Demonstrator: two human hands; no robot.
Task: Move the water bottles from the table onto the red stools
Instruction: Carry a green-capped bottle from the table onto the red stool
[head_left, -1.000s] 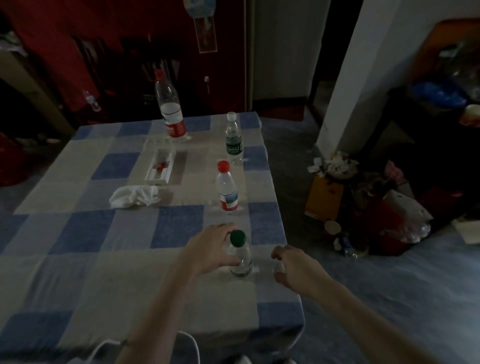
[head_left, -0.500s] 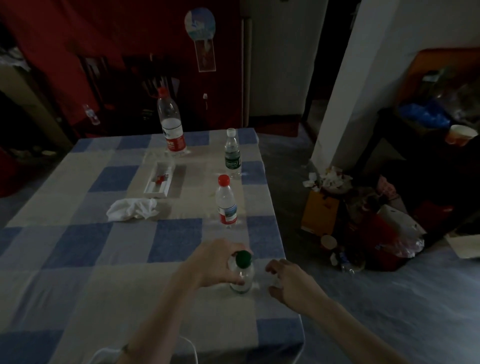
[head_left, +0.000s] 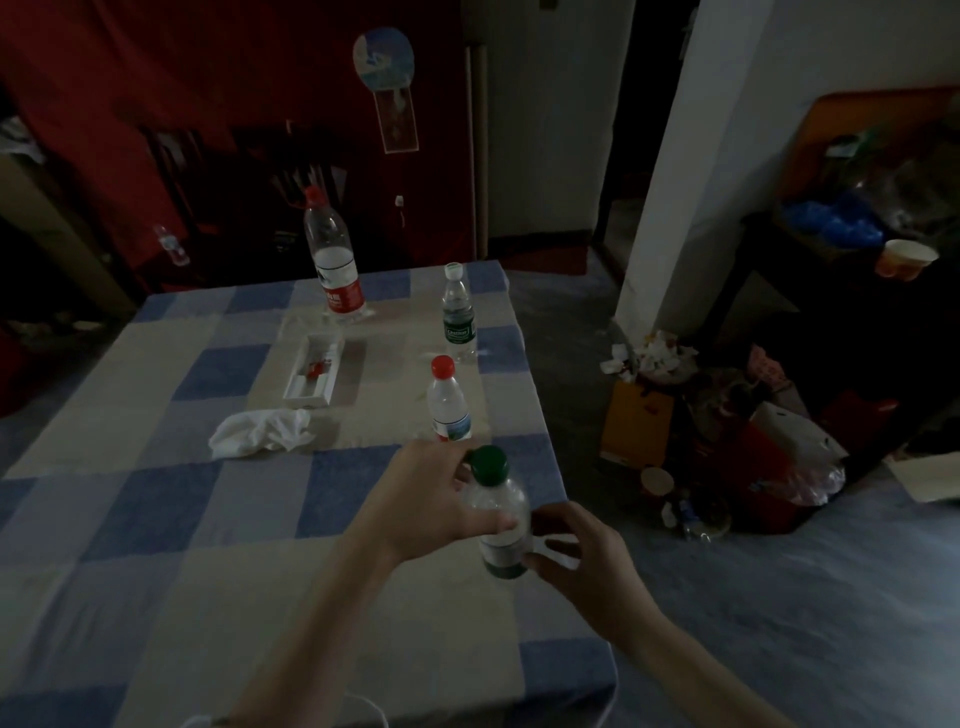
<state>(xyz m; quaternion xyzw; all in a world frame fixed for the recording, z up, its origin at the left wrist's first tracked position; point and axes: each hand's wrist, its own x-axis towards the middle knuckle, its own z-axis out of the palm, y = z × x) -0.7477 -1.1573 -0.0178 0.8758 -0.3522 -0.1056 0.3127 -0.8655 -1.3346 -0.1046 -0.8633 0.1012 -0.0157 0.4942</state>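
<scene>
Holding the green-capped bottle (head_left: 500, 514) near the worktop's (head_left: 156, 519) right edge, the left hand (head_left: 431, 499) has its grip clamped around the bottle's upper body; the bottle tilts a little, and whether its base touches the checked cloth cannot be told; the right hand (head_left: 587, 566) sits just beside the bottle's lower part, fingers (head_left: 558, 545) spread apart, touching or nearly touching it; beyond stand a red-capped bottle (head_left: 448, 408), a white-capped bottle (head_left: 458, 314) and a large red-capped bottle (head_left: 332, 260); a crumpled white cloth (head_left: 260, 431) and a white tray (head_left: 314, 374) lie to their left.
</scene>
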